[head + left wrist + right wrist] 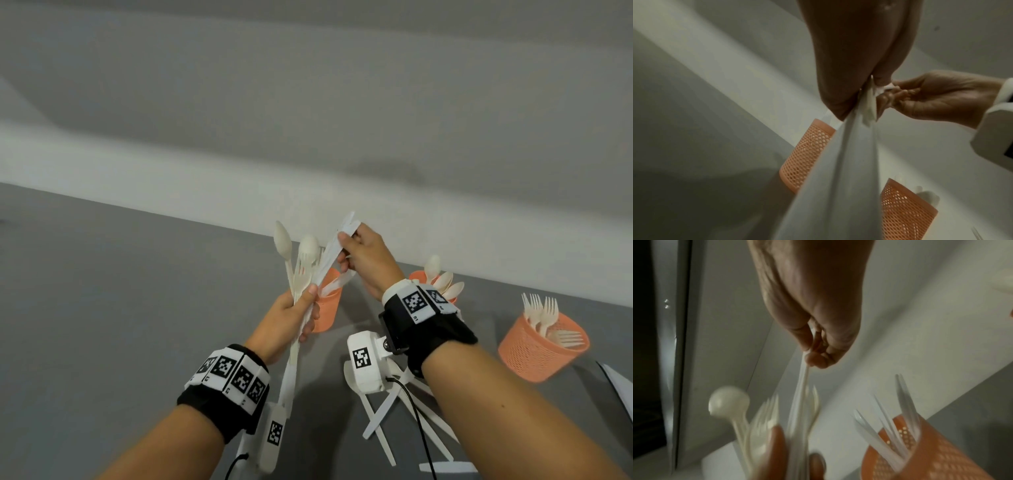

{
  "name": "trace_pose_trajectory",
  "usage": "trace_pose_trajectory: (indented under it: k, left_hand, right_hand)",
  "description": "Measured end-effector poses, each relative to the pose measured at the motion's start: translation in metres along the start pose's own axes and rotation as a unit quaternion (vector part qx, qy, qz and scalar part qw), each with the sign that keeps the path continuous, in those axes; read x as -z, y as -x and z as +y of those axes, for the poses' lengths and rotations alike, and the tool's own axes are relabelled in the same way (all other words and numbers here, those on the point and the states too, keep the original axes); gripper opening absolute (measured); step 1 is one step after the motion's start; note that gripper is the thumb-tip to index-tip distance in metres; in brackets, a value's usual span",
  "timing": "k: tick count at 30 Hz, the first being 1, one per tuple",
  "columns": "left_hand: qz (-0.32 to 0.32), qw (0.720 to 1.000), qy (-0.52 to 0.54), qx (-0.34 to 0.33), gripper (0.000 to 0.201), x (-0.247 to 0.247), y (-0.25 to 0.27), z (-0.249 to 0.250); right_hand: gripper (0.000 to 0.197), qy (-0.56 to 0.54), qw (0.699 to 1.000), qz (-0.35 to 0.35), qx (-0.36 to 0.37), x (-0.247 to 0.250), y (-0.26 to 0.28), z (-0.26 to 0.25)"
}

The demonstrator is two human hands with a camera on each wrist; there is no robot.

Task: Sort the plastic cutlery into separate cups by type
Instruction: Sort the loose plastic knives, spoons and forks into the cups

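Grey tabletop (pixel 120 308) runs to a white wall; the work sits on its right half.

Three orange mesh plastic cups stand on it. Right cup (pixel 543 349), tilted: white plastic forks (pixel 544 315), tines up. Middle cup (pixel 419 275), mostly hidden behind the right wrist: cream spoons (pixel 443 281), bowls up. Left cup (pixel 329 301), behind the left hand: white plastic knives (pixel 885 426).

Loose pile of white cutlery (pixel 394 421) lies on the table under the right forearm, pieces crossed.

Left hand (pixel 291 318), raised above the table, fingers wrapped round a mixed bunch of white and cream cutlery (pixel 301 267), spoons and a fork fanning upward.

Right hand (pixel 366 257), just beside it, pinches the top end of a white plastic knife (pixel 337 250) between thumb and fingertips; the knife's lower part lies within the bunch.
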State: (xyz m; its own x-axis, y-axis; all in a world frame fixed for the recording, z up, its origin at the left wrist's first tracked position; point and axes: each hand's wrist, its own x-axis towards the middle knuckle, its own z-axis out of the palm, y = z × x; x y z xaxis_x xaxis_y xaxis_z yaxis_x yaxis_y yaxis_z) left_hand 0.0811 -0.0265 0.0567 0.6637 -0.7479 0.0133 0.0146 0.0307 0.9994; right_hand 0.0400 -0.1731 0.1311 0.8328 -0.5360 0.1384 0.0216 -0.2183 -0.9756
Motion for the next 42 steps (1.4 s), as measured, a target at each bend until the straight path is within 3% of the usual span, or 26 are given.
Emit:
trace_pose_trajectory:
  k: [4, 11, 16, 20, 28, 35, 38, 40, 42]
  left_hand:
    - [0.042, 0.998, 0.036, 0.025, 0.028, 0.012, -0.001, -0.002]
    - [0.074, 0.991, 0.103, 0.028, 0.027, 0.017, -0.005, 0.007]
    - [0.047, 0.993, 0.072, 0.082, 0.042, 0.025, -0.006, 0.000]
    - [0.032, 0.995, 0.051, 0.077, 0.044, 0.021, -0.002, 0.001]
    - [-0.047, 0.995, -0.036, 0.084, 0.050, 0.018, 0.003, 0.008]
    - [-0.021, 0.995, -0.028, 0.098, 0.054, 0.021, 0.005, 0.010]
    - [-0.002, 0.995, -0.028, 0.099, 0.051, 0.024, 0.006, 0.008]
    - [0.001, 0.995, -0.025, 0.101, 0.051, 0.025, 0.006, 0.007]
    - [-0.003, 0.994, -0.027, 0.104, 0.051, 0.026, 0.006, 0.009]
  right_hand:
    - [0.010, -0.045, 0.996, 0.073, 0.009, 0.020, -0.009, -0.004]
    - [0.016, -0.121, 0.987, 0.109, 0.002, 0.016, -0.002, 0.014]
    - [0.019, -0.151, 0.985, 0.081, -0.020, 0.013, 0.007, 0.023]
    - [0.026, -0.147, 0.988, 0.037, -0.036, 0.010, 0.017, 0.024]
    - [0.021, -0.138, 0.990, -0.006, -0.028, 0.013, 0.018, 0.014]
    - [0.024, -0.151, 0.986, 0.011, -0.074, 0.012, 0.018, 0.021]
    - [0.021, -0.174, 0.977, 0.059, -0.109, 0.016, 0.017, 0.021]
    - [0.020, -0.167, 0.980, 0.068, -0.084, 0.017, 0.019, 0.019]
    - [0.017, -0.037, 0.998, 0.046, 0.011, 0.014, 0.021, 0.016]
